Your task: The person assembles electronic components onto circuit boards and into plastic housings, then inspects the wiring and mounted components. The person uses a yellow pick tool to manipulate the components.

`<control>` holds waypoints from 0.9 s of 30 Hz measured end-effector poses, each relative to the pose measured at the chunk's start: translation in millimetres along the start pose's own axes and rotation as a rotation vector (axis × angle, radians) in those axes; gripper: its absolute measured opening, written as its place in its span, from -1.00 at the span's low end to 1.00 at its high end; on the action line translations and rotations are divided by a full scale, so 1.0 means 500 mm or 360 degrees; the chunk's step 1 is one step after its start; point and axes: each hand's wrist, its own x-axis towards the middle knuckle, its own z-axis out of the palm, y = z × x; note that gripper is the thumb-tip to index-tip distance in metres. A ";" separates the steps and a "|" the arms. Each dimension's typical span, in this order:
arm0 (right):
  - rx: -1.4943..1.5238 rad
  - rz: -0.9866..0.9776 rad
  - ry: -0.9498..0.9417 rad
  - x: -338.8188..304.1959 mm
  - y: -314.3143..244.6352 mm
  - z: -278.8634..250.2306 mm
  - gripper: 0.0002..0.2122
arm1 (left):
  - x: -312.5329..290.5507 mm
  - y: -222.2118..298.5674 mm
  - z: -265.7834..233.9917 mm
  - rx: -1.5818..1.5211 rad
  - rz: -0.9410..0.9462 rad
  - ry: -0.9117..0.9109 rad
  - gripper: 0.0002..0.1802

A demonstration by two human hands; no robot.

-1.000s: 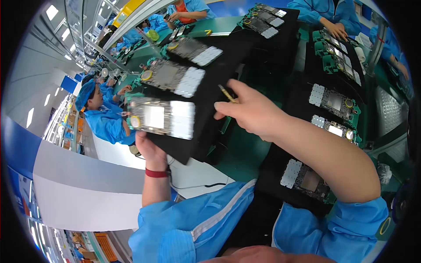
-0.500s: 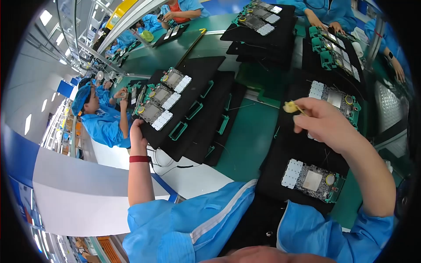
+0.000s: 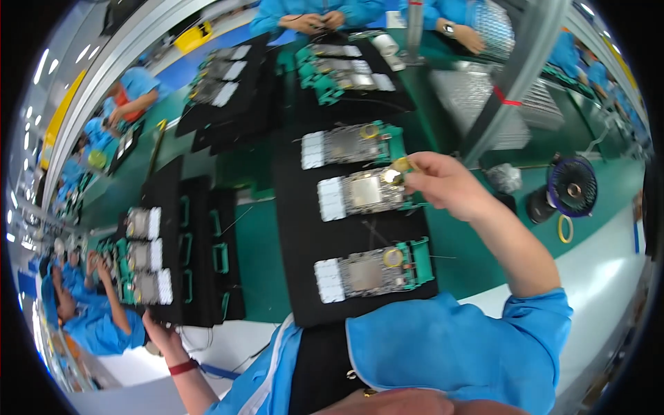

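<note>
Between the thumb and fingers of my right hand (image 3: 443, 183) is a small round yellow piece (image 3: 397, 168) with a shiny face. It sits over the green-edged end of the middle circuit board (image 3: 370, 191); I cannot tell whether they touch. Behind lies another circuit board (image 3: 349, 145), and nearer me a third circuit board (image 3: 366, 274) carries a yellow-ringed disc. All three rest on a black sheet (image 3: 297, 235). At lower left, my left hand (image 3: 160, 335) grips the near edge of a black board (image 3: 169, 228) carrying several circuit boards (image 3: 145, 252); its fingertips are partly hidden.
More circuit boards lie on black sheets (image 3: 266, 104) at the back. To the right are a fan (image 3: 573, 187), a yellow ring (image 3: 565, 228), crumpled clear plastic (image 3: 503, 178), bubble wrap (image 3: 477, 104) and a metal post (image 3: 515, 83). Co-workers' hands (image 3: 318, 22) work across the green table.
The view has swung to the right, so the table appears farther left and the fan shows. My right hand has brought the yellow piece to the middle circuit board. My left hand stays at its board.
</note>
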 end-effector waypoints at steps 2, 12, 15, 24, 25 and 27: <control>-0.0157 -0.0019 0.0117 0.000 0.008 -0.011 -0.73 | 0.058 0.005 -0.058 -0.0007 0.0472 -0.0268 -0.56; -0.1486 -0.0886 0.1156 0.237 0.024 -0.153 -0.76 | -0.362 -0.055 0.279 0.1063 0.0019 -0.1785 -0.59; -0.1452 -0.0526 0.0541 0.299 0.007 -0.164 -0.75 | -0.361 -0.127 0.241 0.1103 -0.0520 -0.2255 -0.70; -0.1698 -0.0266 0.0297 0.305 0.010 -0.099 -0.61 | -0.364 -0.160 0.305 0.0599 -0.1102 -0.1807 -0.73; -0.1789 -0.0324 0.0396 0.295 0.013 -0.100 -0.60 | -0.349 -0.161 0.316 0.0001 -0.1213 -0.1972 -0.67; -0.1927 -0.0253 0.0404 0.278 -0.007 -0.111 -0.58 | -0.363 -0.148 0.329 0.0007 -0.1200 -0.1382 -0.53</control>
